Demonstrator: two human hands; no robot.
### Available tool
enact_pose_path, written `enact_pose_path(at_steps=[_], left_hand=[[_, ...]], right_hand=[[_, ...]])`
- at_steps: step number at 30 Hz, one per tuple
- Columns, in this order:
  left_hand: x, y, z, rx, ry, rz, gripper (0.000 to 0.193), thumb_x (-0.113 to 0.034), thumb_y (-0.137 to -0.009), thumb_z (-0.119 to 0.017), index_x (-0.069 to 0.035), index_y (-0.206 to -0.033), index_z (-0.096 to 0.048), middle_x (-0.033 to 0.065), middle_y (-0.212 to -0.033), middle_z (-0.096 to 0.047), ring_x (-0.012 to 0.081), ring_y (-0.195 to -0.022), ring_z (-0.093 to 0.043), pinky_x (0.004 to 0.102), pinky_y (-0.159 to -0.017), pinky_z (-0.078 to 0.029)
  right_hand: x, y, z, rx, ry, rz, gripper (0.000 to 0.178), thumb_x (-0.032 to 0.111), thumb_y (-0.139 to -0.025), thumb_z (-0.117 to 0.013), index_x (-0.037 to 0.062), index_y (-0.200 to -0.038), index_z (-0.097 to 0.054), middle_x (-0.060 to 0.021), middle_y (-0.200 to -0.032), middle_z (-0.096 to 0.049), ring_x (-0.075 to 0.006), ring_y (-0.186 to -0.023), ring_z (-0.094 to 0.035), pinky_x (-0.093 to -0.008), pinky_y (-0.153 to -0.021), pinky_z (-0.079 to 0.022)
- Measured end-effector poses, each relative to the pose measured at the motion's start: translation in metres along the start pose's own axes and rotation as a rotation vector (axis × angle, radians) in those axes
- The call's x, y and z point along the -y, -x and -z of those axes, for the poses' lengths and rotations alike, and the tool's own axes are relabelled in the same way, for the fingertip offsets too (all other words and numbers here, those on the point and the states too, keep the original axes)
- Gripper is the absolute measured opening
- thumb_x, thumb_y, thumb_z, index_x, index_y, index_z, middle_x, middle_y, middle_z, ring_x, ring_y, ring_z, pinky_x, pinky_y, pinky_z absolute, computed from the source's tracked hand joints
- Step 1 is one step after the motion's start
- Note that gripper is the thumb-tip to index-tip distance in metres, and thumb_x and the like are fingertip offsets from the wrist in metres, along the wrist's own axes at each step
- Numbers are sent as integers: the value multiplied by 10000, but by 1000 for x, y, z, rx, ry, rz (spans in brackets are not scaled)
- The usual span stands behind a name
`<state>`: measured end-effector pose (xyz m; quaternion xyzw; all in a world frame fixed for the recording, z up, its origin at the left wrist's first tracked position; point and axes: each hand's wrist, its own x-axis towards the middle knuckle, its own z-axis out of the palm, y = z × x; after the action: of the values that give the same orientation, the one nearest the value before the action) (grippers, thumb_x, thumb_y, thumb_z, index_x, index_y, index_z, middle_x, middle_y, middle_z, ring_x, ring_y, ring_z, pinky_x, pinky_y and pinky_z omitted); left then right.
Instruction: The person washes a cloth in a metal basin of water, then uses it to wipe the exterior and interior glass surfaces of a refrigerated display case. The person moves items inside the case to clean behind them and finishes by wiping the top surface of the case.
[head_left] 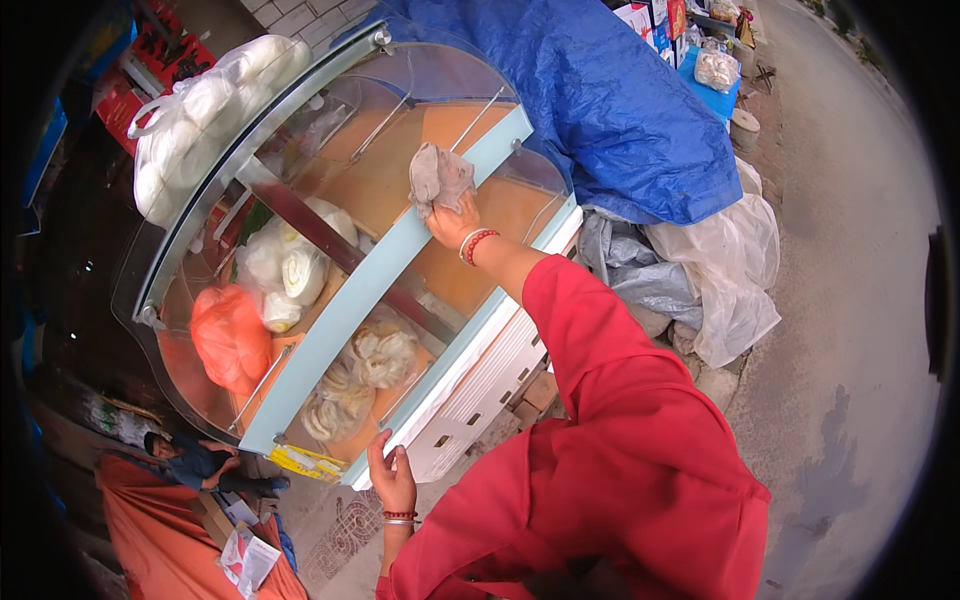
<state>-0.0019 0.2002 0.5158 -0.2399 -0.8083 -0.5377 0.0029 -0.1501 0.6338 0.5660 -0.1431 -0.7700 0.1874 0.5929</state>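
My right hand (453, 220) reaches out over a glass display case and is closed round a greyish-beige cloth (440, 175). The cloth is bunched up against the pale blue bar (385, 265) that runs across the case's top. By the near left corner of the case is my left hand (392, 478), fingers stretched out and apart, holding nothing; its fingertips are at the white edge (372, 462), and I cannot tell whether they press on it. Through the glass show clear bags of pale, noodle-like food (380, 355), white bags (290, 260) and an orange-red bag (230, 340).
White plastic bags (210, 120) lie at the case's far left side. A blue tarp (610, 110) covers something beyond the case, with clear plastic sheeting (725, 265) beside it. A person (195, 462) is at the lower left near an orange cloth (150, 530). Pavement (850, 300) runs along the right.
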Motion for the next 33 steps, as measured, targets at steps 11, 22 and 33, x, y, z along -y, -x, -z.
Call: enact_pose_path(at_steps=[11,22,33], left_hand=[[0,12,-7,-65,-126,199,286,14,-904,-541,1,-1190,-540,72,-1182,-545,150,-997,-581,258,-811,-497],[9,19,-16,-42,-120,199,269,4,-900,-557,-8,-1169,-563,85,-1174,-566,163,-1050,-555,261,-827,-471],[7,-42,-54,63,70,-7,558,-156,-969,-499,-79,-1461,-249,154,-1412,-411,257,-1283,-434,393,-989,-415]], right_hand=[[-151,-107,0,-383,113,-451,494,380,-947,-424,-27,-1165,-600,-252,-1283,-531,-416,-1251,-415,-510,-1078,-255],[-137,59,-34,-257,-87,-870,572,408,-984,-329,-32,-897,-685,-294,-918,-640,-460,-959,-569,-506,-884,-414],[157,201,-21,417,-983,-1240,409,301,-894,-571,-103,-954,-593,-294,-891,-632,-381,-862,-632,-413,-745,-487]])
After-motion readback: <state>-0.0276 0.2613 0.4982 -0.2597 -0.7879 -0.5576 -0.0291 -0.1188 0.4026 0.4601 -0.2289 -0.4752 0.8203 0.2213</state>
